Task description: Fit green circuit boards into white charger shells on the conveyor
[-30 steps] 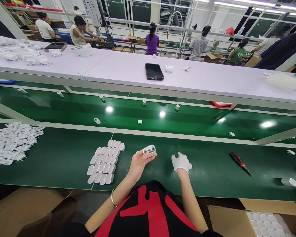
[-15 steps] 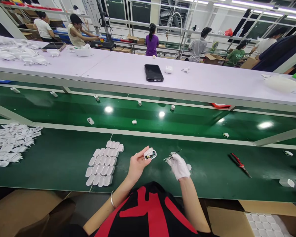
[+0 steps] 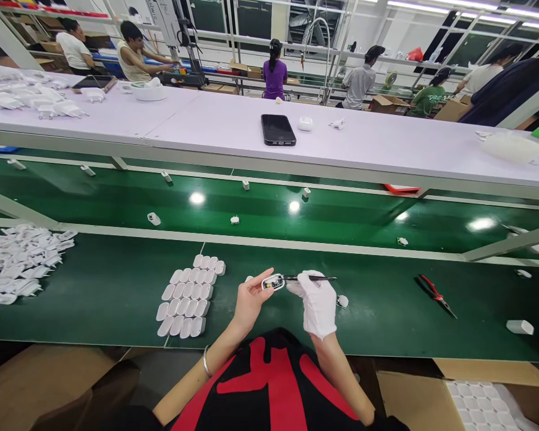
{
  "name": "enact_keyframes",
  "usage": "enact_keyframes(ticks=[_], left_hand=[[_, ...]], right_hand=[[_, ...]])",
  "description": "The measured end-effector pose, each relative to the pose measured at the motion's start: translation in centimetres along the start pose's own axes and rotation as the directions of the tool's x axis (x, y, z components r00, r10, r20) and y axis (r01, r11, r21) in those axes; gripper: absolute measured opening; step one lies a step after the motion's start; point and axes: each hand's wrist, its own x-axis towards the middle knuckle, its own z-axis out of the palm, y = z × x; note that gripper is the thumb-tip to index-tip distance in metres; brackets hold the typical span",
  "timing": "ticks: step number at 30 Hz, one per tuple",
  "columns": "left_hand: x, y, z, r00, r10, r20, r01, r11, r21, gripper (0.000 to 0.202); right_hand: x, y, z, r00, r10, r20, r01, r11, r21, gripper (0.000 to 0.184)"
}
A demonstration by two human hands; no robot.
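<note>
My bare left hand (image 3: 248,308) is closed on a small white charger housing (image 3: 273,282), whose open side shows circuit parts inside. In my white-gloved right hand (image 3: 318,304) are dark tweezers (image 3: 327,278), pointing left, their tips at the right end of the housing. Whether the tips touch a part inside is too small to tell. Just right of the glove, a small white round part (image 3: 342,301) lies on the green bench. Rows of white housings (image 3: 186,291) stand left of my left hand.
White plug parts (image 3: 22,263) are heaped at the far left. Red-handled pliers (image 3: 435,295) and a white housing (image 3: 520,327) lie at right. Beyond runs a green belt (image 3: 197,209) with scattered parts, under a shelf holding a phone (image 3: 278,130). A box (image 3: 480,407) of white pieces sits lower right.
My right hand has moved left, bringing the tweezers from apart to the housing. My left hand stays nearly still. Small parts on the green belt have shifted left, and another person's gloved hand appears far right.
</note>
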Motion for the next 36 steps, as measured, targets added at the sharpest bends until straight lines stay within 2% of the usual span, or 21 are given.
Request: enact_keyframes(ticks=[9,21,27,36], left_hand=[[0.0,0.5,0.3,1.0,0.002,0.0,-0.002,1.0,-0.008,0.05],[-0.5,1.3,0.3,1.0,0.027,0.002,-0.027,0.994,0.104,0.054],[-0.5,1.3,0.3,1.0,0.022,0.017,-0.023,0.999,0.037,0.052],[-0.5,1.2,0.3,1.0,0.02,0.014,-0.02,1.0,-0.006,0.052]], right_hand=[[-0.1,0.0,-0.1,0.999,-0.031,-0.029,0.031,1.0,-0.003,0.034],[-0.4,-1.1,0.3,0.993,0.038,0.114,-0.014,0.979,-0.202,0.027],[-0.2,-1.6,-0.4,1.0,-0.012,0.022,0.014,0.994,-0.109,0.03],[-0.4,-0.7,0.0,0.999,-0.039,0.026,0.041,0.997,-0.061,0.03]])
